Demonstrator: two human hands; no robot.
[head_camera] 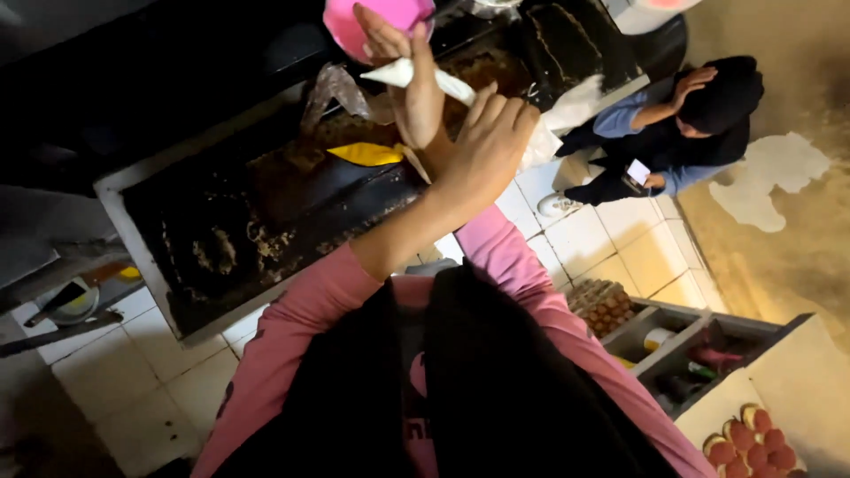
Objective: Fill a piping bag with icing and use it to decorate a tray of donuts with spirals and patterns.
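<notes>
The right hand [409, 84] has its fingers closed around a white cone-shaped piping bag [421, 78], held just beside a round pink plastic bowl [367, 18] – above the dark, greasy flat griddle [266, 204]. The left hand [487, 146] rests against the right wrist, fingers loosely curled, gripping nothing – a yellow folded wrapper [365, 154] lies below

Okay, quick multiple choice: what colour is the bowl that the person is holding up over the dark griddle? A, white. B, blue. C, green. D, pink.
D: the bowl at the top of the head view is plainly pink, gripped at its rim by one hand above the dark griddle, while the other hand reaches up beside it.
</notes>
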